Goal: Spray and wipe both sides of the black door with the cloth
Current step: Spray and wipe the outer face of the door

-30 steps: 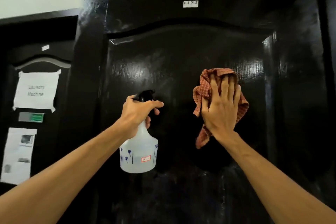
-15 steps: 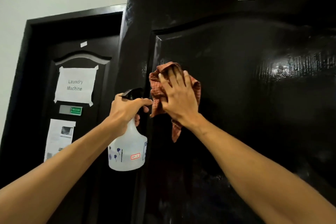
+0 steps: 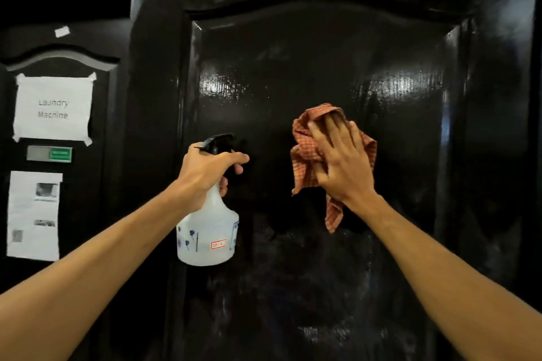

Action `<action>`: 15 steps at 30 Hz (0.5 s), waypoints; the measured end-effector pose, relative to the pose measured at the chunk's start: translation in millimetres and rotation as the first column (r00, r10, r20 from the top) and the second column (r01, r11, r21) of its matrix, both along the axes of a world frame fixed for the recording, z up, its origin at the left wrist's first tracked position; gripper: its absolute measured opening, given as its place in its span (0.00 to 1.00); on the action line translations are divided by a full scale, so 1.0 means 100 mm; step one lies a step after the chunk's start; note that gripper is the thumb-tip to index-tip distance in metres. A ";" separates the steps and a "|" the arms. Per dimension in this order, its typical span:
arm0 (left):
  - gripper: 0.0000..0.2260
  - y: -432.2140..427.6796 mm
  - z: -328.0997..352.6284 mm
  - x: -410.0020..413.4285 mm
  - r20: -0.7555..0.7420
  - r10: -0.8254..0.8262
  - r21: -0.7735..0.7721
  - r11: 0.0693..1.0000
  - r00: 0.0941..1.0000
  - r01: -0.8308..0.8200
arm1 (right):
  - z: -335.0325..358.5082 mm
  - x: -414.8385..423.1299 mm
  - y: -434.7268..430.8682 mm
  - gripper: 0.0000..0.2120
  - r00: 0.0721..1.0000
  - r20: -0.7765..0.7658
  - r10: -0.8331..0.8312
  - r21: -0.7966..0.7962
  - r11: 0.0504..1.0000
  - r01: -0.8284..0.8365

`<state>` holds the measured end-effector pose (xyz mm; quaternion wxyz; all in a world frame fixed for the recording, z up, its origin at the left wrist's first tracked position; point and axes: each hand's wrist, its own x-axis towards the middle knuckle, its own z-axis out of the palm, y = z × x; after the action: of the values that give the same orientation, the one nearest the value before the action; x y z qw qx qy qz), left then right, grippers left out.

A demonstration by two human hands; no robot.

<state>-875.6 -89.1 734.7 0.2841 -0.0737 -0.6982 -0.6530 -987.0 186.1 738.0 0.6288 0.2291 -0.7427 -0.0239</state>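
Two hands work at the glossy black panelled door [image 3: 322, 53], which fills the space ahead of them. Left hand [image 3: 205, 173] grips the translucent white plastic spray bottle [image 3: 208, 231] by its black trigger head. Right hand [image 3: 343, 164], fingers spread flat, presses the red checked cloth [image 3: 305, 149] against the door panel.

The door [image 3: 322, 67] fills the middle. The cloth [image 3: 305, 149] lies flat against its panel, with the right hand [image 3: 343, 167] pressed over it. Left of the cloth, in front of the door, the left hand [image 3: 205, 173] grips the neck of the spray bottle [image 3: 208, 231], which hangs upright below it. Left of the door stands a second door [image 3: 96, 199] bearing a paper sign [image 3: 52, 108], with a printed sheet [image 3: 33, 214] below the sign.
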 end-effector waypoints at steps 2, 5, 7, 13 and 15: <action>0.08 0.29 -0.02 -0.05 0.013 -0.045 -0.013 0.999 0.999 0.045 | -0.09 0.02 0.40 0.38 1.000 0.009 -0.004 -0.151 0.988 0.006; 0.09 0.70 -0.02 -0.12 0.011 -0.106 -0.006 0.994 0.994 0.106 | -0.29 0.04 0.83 0.35 1.000 0.022 -0.004 -0.335 0.942 0.011; 0.10 1.05 -0.09 -0.16 0.025 -0.159 -0.010 0.987 0.987 0.159 | -0.51 0.07 1.12 0.34 1.000 0.022 -0.016 -0.456 0.890 0.024; 0.08 1.34 -0.45 -0.20 0.021 -0.152 0.011 0.988 0.988 0.152 | -0.96 0.08 1.06 0.33 0.999 0.007 -0.035 -0.641 0.767 0.031; 0.09 1.28 -0.55 -0.21 0.031 -0.134 0.011 0.991 0.991 0.133 | -0.94 0.08 0.95 0.33 0.998 -0.008 -0.060 -0.652 0.757 0.041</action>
<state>-896.1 39.4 679.3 0.2291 -0.1087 -0.6932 -0.6747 -978.8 281.0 643.7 0.6787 -0.0238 -0.7017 0.2155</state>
